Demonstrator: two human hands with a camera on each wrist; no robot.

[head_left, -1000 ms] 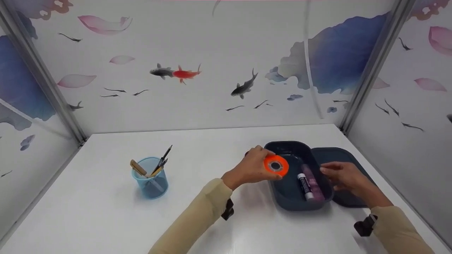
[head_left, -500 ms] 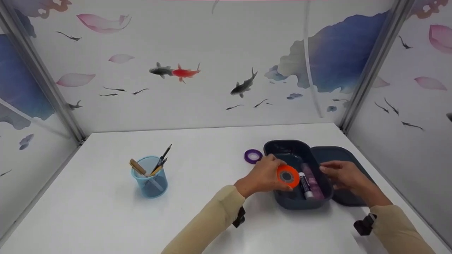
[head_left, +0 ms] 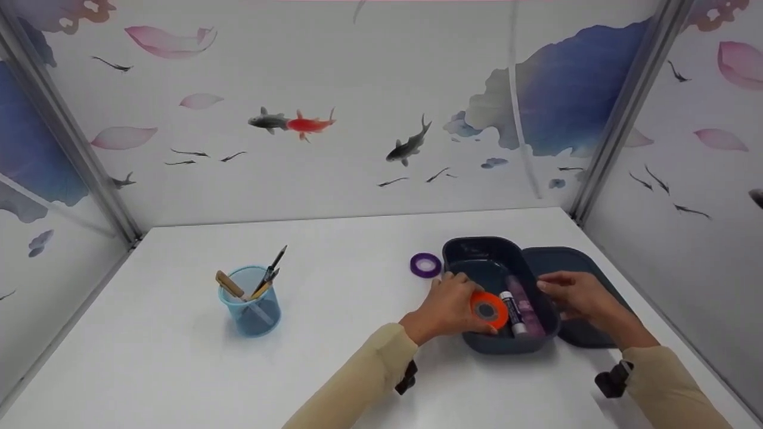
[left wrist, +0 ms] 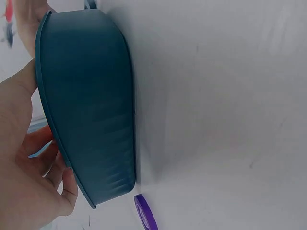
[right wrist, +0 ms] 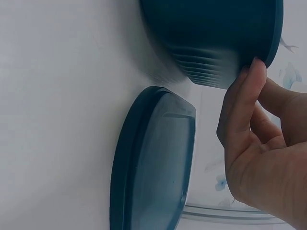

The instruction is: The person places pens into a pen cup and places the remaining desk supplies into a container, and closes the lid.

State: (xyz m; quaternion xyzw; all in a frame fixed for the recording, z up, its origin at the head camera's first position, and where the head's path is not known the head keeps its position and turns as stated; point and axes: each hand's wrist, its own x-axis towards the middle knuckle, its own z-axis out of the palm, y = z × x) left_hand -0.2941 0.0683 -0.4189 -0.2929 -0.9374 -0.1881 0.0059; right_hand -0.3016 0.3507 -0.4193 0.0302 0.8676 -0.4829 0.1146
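My left hand [head_left: 450, 305] grips an orange tape roll [head_left: 499, 307] by its edge, low over the inside of a dark blue box [head_left: 477, 245]. In the left wrist view the box wall [left wrist: 86, 105] hides the roll. Inside the box lie a white-and-dark glue stick [head_left: 513, 313] and a translucent purple item [head_left: 527, 307]. My right hand [head_left: 581, 298] is at the box's right side, its fingers loosely bent. Its fingertips [right wrist: 259, 64] touch the outside of the rim in the right wrist view.
A dark blue lid [head_left: 587, 330] lies right of the box, partly under my right hand. Left of the box is a purple tape roll [head_left: 425, 265]. A light blue pen cup [head_left: 256, 319] with several tools stands farther left. Printed panels enclose the white table [head_left: 334, 250].
My left hand has moved right and down with the orange tape roll, lowering it into the box. The purple tape roll has come into view behind it. My right hand stays put.
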